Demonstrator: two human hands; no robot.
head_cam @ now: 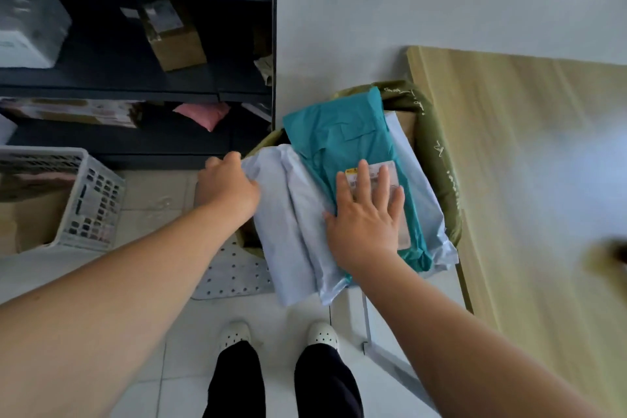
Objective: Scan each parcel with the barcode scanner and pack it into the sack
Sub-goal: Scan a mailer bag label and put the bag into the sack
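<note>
Evidently this is the packing step, not the scanning one: no barcode scanner can be picked out, only a blurred shape at the 3 o'clock edge of the view, too smeared to name. Both hands work at the mouth of the olive sack (pixel 437 159), which stands on the floor near centre, between dark shelving (pixel 135 85) at 10 o'clock and the wooden counter (pixel 526 153) at 3 o'clock. The teal parcel (pixel 342 136) lies on top of a pale parcel (pixel 295 224). Both sit across the sack's opening and overhang its near rim toward 6 o'clock; neither is down inside. The right hand (pixel 366 220) lies flat on the teal parcel's label (pixel 403 234), fingers straight and spread, pressing and grasping nothing. The left hand (pixel 227 187), at 9 o'clock of the stack, has its fingers curled round the pale parcel's corner, clutching the film. A white slotted basket (pixel 84 200) sits on the floor at 9 o'clock, well apart from the sack. Judgement: the sack looks close to full, so the next move calls for tipping the overhanging ends in past the rim while pressing broadly from above. These soft film bags will likely buckle rather than slide.
</note>
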